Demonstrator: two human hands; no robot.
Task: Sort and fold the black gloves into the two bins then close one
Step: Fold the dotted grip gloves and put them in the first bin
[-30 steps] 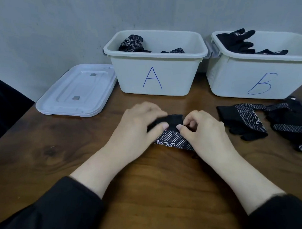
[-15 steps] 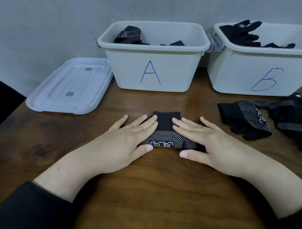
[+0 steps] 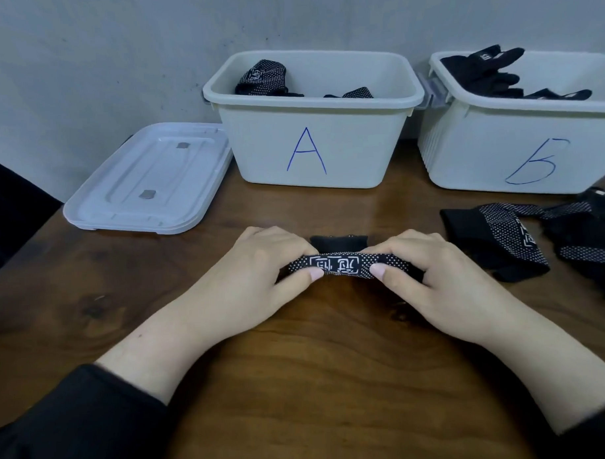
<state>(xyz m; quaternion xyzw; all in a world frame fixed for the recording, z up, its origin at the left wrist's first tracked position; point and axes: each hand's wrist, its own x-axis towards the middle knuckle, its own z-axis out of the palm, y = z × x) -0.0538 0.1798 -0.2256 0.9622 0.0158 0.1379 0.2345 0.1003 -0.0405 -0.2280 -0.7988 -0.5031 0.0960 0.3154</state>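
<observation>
Left hand (image 3: 251, 275) and right hand (image 3: 429, 276) pinch folded glove (image 3: 343, 262) ends; grip hides both ends, fingertips tucked behind.

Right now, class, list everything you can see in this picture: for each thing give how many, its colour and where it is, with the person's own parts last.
bin A: one, white, back centre of the table, dotted gloves inside.
bin B: one, white, back right, black gloves inside.
lid: one, white, lying flat left of bin A.
folded glove: one, black with white dots, front centre, pinched at both ends.
loose gloves: a pile, count unclear, black with white dots, on the table at right.
table: one, brown wood.
wall: grey, behind the bins.
left hand: pinches the glove's left end.
right hand: pinches its right end.
sleeves: two, black.
</observation>
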